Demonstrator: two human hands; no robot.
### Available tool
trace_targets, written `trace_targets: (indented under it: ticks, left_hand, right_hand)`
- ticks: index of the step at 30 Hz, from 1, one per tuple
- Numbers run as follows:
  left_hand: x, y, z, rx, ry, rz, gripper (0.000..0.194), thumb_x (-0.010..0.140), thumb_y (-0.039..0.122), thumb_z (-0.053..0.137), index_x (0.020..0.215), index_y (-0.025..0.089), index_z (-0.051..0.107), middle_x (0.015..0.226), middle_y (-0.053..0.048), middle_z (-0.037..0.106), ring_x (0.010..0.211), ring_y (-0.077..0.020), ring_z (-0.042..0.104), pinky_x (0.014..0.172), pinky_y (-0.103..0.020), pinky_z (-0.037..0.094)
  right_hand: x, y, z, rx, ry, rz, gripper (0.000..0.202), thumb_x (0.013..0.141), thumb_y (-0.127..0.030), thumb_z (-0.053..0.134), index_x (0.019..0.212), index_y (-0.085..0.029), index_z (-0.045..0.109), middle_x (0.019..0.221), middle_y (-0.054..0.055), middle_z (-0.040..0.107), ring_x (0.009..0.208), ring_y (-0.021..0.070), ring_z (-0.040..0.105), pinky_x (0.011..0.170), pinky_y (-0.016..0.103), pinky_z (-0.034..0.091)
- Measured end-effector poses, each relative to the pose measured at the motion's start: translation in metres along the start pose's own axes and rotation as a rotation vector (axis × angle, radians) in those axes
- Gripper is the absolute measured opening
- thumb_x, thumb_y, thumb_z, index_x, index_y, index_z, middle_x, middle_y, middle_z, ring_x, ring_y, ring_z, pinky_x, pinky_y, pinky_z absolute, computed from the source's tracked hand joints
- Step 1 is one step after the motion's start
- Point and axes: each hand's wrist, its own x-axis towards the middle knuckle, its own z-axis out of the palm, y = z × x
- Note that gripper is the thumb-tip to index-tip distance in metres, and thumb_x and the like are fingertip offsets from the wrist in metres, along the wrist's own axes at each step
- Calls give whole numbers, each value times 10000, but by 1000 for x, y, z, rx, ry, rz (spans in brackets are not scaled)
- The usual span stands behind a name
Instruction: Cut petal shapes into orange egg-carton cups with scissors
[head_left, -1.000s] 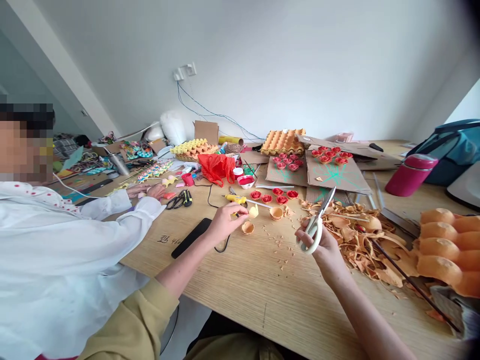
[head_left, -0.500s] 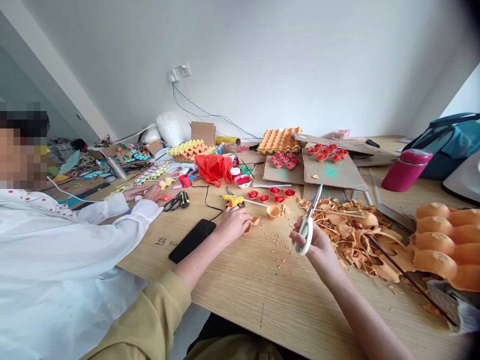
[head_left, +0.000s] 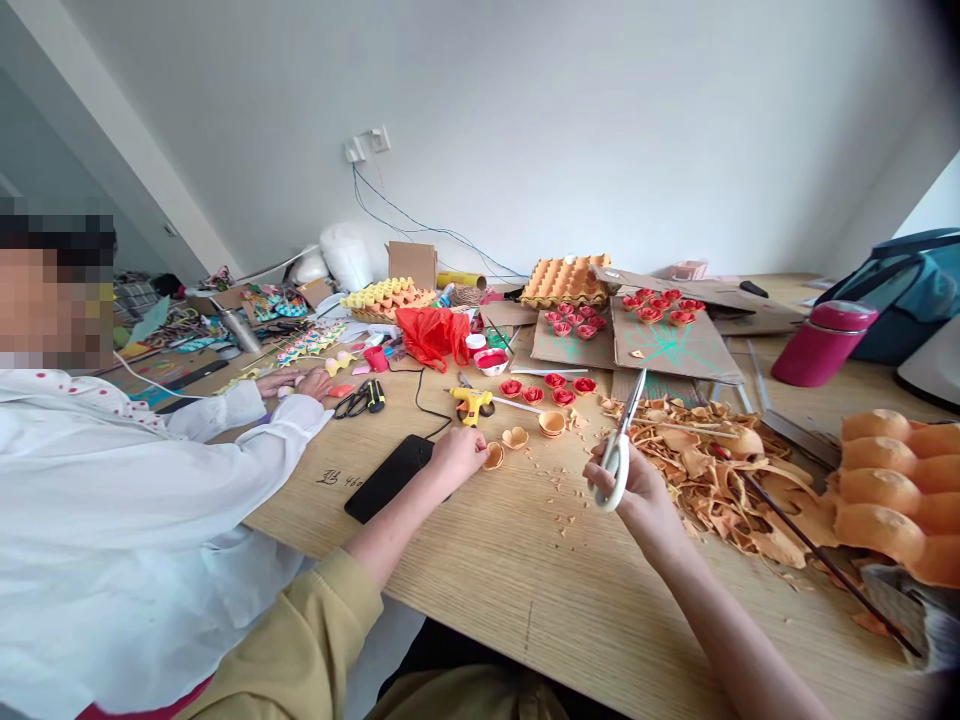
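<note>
Scissors [head_left: 616,465]: white handles, metal blades close together, tips up and away; in R hand [head_left: 640,492], above tabletop [head_left: 517,580], fingers wrapped on handles. Small cup [head_left: 493,457]: orange, rounded, scalloped rim, on tabletop at fingertips of L hand [head_left: 456,455]. L hand narrow, fingers drawn together; can't tell if it grips the cup. Middle cup [head_left: 515,438], petal-like rim, just beside, w/ right cup [head_left: 552,425] a bit farther right.

Edges/room: wood grain visible btwn forearms, down to front edge of tabletop. Small trimmings [head_left: 561,500] lie btwn hands. Scrap pile [head_left: 720,480] borders R hand on its right; egg tray [head_left: 889,490] beyond, cut off by frame. Glue gun [head_left: 472,403] just beyond L hand, red flowers [head_left: 555,390] to its right. Co-worker's white sleeve [head_left: 225,440] at far left, apart from L hand.

Obs. limits: phone [head_left: 390,475] partly under L wrist. L thumb hidden; small cup's near-left side partly covered by fingers. R fingers hide part of handles. Clutter at back left too small to sort.
</note>
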Motion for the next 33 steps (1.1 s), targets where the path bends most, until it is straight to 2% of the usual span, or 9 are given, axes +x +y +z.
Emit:
trace_targets:
  ticks: [5, 9, 13, 17, 21, 26, 33]
  left_hand:
    - [7, -7, -15, -87, 26, -1, 121, 784, 298, 678, 796, 194, 738, 796, -42, 754, 753, -188, 681, 656, -258, 456]
    - [28, 3, -25, -160, 47, 55, 166, 797, 315, 665, 840, 178, 748, 827, -41, 761, 778, -177, 682, 682, -251, 470]
    - [51, 21, -15, -174, -8, 103, 120, 764, 293, 689, 761, 188, 749, 768, -15, 751, 742, -161, 671, 653, -237, 467]
    - [62, 25, 1, -123, -51, 80, 87, 711, 279, 746, 713, 192, 736, 742, -24, 736, 706, -163, 659, 632, -245, 461]
    - [60, 22, 8, -64, -55, 54, 107, 719, 294, 745, 754, 194, 732, 763, -28, 725, 725, -171, 659, 651, -255, 468]
    - [51, 27, 5, -28, -44, 53, 110, 750, 288, 721, 802, 192, 708, 844, -44, 735, 816, -192, 667, 710, -268, 480]
    - [39, 33, -1, -66, -56, 105, 291, 872, 384, 600, 1063, 174, 661, 960, -89, 750, 903, -237, 693, 783, -316, 507]
  right_hand:
    - [0, 0, 1, 0, -16, -2, 390, 746, -455, 794, 984, -218, 596, 837, 11, 606, 702, 169, 555, 609, 293, 468]
    - [-2, -1, 3, 4, -28, 6, 401, 762, -486, 772, 998, -220, 587, 827, 10, 600, 695, 170, 558, 594, 289, 461]
    - [-2, -3, 2, 13, -22, 8, 408, 765, -514, 762, 984, -223, 577, 808, 7, 597, 688, 167, 546, 610, 290, 455]
    - [0, -4, 0, 21, -10, 5, 410, 748, -508, 778, 977, -227, 585, 802, 2, 602, 695, 170, 554, 628, 294, 458]
    - [-1, -4, 1, 36, -31, 13, 384, 746, -463, 793, 976, -229, 592, 843, 4, 601, 717, 165, 551, 648, 292, 459]
    - [-2, -3, 2, 34, -56, 32, 372, 734, -419, 806, 968, -227, 588, 877, 6, 588, 734, 163, 535, 653, 287, 449]
    - [0, -2, 1, 21, -53, 37, 376, 742, -427, 796, 976, -220, 585, 868, 7, 587, 750, 165, 538, 661, 285, 449]
